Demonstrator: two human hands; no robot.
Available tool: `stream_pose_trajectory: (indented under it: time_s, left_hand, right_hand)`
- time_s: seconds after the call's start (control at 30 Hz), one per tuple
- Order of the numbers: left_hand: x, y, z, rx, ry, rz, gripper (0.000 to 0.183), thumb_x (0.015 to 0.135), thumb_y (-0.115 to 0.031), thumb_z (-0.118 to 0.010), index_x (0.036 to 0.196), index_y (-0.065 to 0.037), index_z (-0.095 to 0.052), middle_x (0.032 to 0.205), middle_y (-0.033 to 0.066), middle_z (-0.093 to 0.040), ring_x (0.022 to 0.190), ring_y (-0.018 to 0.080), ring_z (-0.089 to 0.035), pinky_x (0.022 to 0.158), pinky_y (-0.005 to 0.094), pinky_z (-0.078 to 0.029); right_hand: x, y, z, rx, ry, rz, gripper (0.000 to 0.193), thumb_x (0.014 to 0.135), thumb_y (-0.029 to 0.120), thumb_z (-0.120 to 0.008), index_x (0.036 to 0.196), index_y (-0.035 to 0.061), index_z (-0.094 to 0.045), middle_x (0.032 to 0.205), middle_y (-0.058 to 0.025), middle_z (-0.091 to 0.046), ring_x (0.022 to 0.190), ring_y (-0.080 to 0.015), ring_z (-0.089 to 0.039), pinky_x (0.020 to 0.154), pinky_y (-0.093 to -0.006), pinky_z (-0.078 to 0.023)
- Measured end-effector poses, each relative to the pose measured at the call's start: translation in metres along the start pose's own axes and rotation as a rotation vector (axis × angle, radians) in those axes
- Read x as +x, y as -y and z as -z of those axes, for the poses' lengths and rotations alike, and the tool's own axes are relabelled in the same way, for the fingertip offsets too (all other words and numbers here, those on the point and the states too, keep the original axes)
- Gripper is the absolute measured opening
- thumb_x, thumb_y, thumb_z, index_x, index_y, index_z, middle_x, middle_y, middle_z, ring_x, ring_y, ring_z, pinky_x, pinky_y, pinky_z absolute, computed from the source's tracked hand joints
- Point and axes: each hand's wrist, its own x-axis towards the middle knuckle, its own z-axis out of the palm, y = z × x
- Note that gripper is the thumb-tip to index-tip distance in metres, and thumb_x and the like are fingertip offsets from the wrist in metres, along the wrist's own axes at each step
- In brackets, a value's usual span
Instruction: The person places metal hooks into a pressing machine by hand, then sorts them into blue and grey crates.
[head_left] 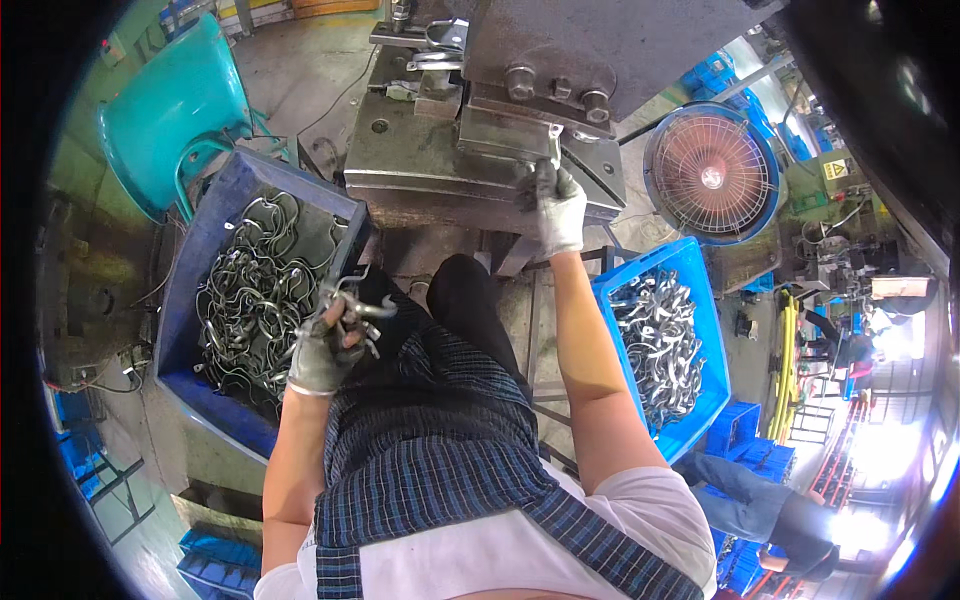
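At twelve o'clock the press (520, 110) fills the top of your view, its steel bed running from ten to two. At nine sits the dark blue crate (205, 260) heaped with bent wire clips (255, 290). At three is the brighter blue bin (700, 290) with its own pile of clips (660, 345). A round fan (712, 172) hangs at two, and a teal chair (175, 110) stands at ten.

The main risk, as I judge it, is your right hand (556, 205). It is at the front lip of the die at about one o'clock, gloved fingers curled down over a small metal piece (553, 148) standing on the bed. If the ram cycles while your fingers are that far in, they could be caught. Loose glove fabric could also snag on the tooling.

Your left hand (330, 345), at about eight o'clock beside the crate's near wall, is closed around a small bunch of clips (358, 305), their ends sticking out past your fingers. The clips in the crate are tangled, so one may hook another and drag it over the edge, or slip from the glove onto your lap. Wire ends could also jab through the glove.
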Motion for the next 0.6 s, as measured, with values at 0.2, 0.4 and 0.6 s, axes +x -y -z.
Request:
stream_pose_trajectory:
  time_s: [0.2,0.4,0.6]
  left_hand:
    - [0.019,-0.009,-0.039,0.149,-0.012,-0.09,0.013,0.08,-0.021,-0.053,0.08,-0.008,-0.052,0.067,-0.0001,-0.049,0.048,0.0077,-0.04,0.042,0.0176,-0.029]
    - [0.031,-0.009,-0.082,0.401,0.094,-0.028,0.021,0.081,-0.028,-0.05,0.088,-0.008,-0.052,0.069,-0.0032,-0.046,0.049,0.0069,-0.039,0.049,0.0192,-0.033]
    - [0.031,-0.015,-0.036,0.51,-0.122,-0.194,0.033,0.081,-0.037,-0.049,0.093,-0.007,-0.053,0.069,-0.0014,-0.049,0.049,0.0079,-0.045,0.043,0.0187,-0.034]
  right_hand:
    - [-0.044,0.07,0.016,-0.071,0.518,0.343,0.006,0.064,-0.002,-0.058,0.066,0.0013,-0.053,0.073,-0.0112,-0.059,0.068,-0.0207,-0.058,0.062,-0.0278,-0.045]
    - [-0.095,0.097,-0.026,-0.406,0.875,0.233,0.039,0.063,0.003,-0.049,0.102,0.0018,-0.05,0.087,-0.022,-0.055,0.082,-0.0357,-0.055,0.071,-0.037,-0.044]
    - [-0.058,0.042,0.012,0.179,0.308,-0.007,0.018,0.076,-0.007,-0.038,0.089,-0.0018,-0.049,0.083,-0.0083,-0.057,0.064,-0.0121,-0.054,0.058,-0.0248,-0.043]
